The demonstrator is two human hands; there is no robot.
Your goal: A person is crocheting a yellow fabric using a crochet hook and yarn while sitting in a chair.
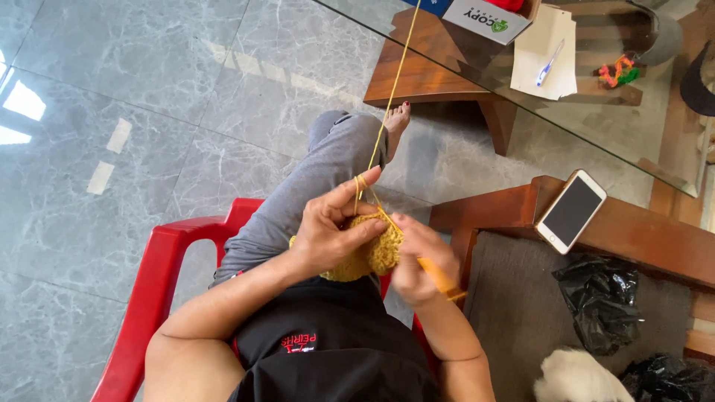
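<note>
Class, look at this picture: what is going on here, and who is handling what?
A person seated on a red plastic chair is crocheting. The left hand holds a small round piece of mustard-yellow crochet work, with the yellow yarn strand looped over its raised index finger and running up past the glass table. The right hand grips an orange crochet hook at the piece's edge. A white smartphone lies on a wooden ledge nearby.

Both hands meet over the lap: left hand [331, 231] curled, index finger raised; right hand [418, 257] closed in a pinch, forearms angled inward.
</note>
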